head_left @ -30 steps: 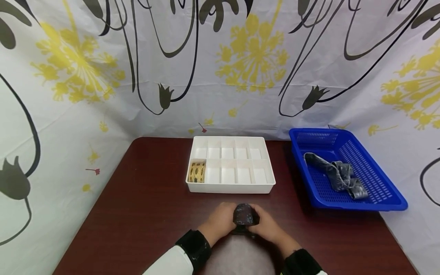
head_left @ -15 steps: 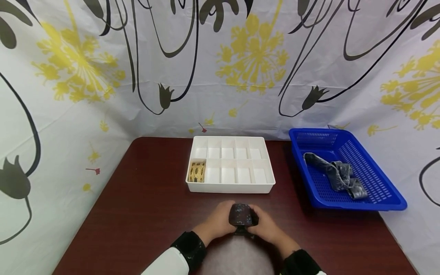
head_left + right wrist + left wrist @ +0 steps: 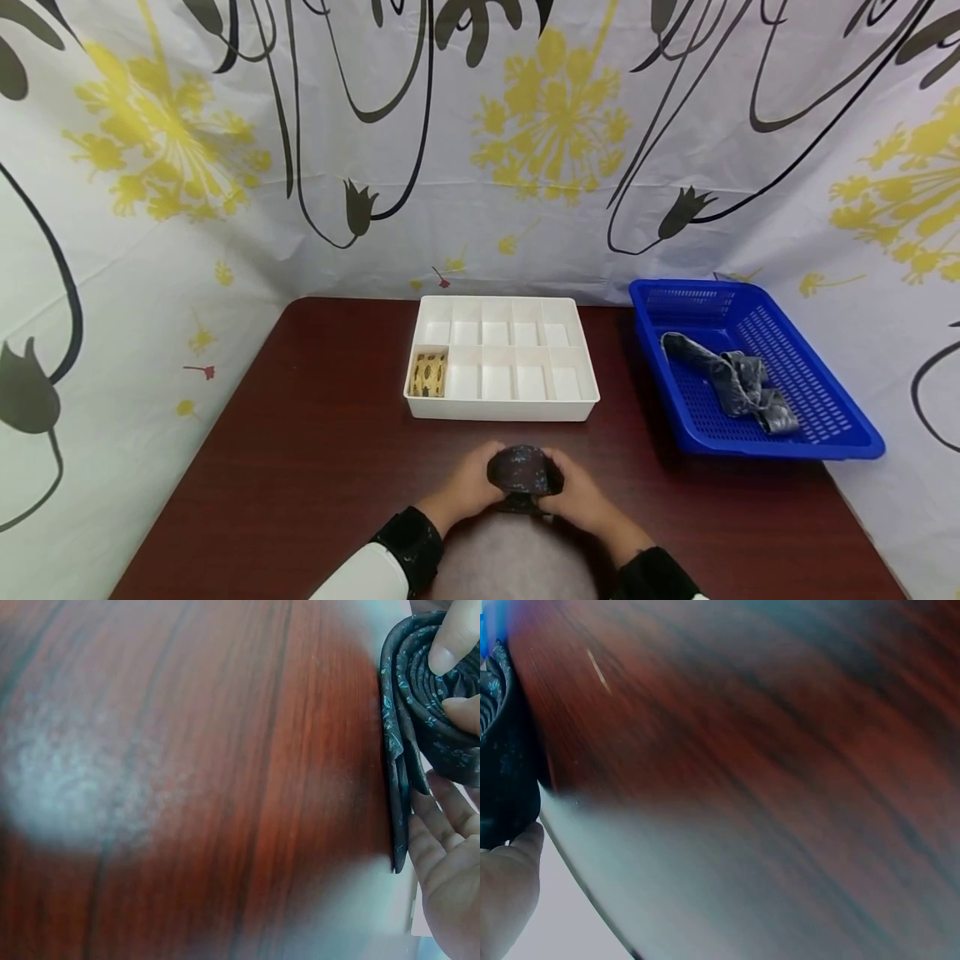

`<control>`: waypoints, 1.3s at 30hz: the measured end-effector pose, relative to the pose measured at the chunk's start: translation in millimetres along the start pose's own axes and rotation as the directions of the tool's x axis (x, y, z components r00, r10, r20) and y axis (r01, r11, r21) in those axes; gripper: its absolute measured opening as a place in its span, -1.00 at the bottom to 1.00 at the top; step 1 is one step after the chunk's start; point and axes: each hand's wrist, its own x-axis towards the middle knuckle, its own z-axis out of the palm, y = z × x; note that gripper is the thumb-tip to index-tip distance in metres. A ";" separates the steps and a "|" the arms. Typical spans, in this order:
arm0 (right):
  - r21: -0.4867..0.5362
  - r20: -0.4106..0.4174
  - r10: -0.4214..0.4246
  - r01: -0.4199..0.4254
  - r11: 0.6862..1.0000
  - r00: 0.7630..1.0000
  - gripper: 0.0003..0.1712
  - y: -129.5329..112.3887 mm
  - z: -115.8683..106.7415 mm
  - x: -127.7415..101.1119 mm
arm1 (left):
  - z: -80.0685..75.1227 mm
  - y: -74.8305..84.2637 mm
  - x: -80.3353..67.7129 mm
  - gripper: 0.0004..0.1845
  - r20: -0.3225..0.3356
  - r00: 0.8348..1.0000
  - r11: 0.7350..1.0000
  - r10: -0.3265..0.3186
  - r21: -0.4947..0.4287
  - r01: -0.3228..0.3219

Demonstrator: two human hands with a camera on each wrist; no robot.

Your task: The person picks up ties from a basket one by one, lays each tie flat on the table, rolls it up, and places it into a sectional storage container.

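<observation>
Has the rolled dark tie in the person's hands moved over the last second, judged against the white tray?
Yes, slightly. The rolled dark tie, gripped by both hands, has drifted left, ending nearer the left half of the white tray.

Dark wooden table point(image 3: 300, 467), white divided tray point(image 3: 501, 408), blue basket point(image 3: 757, 442)

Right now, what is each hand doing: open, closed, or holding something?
Left hand: curled round the rolled dark tie, holding it.
Right hand: also gripping the same rolled dark tie, fingers on the roll.
</observation>
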 end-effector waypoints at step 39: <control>0.019 0.012 -0.022 0.022 1.000 1.000 -0.30 0.4 1.4 0.0 | 2.1 0.8 -0.3 -0.28 0.031 0.999 0.993 0.034 0.113 -0.037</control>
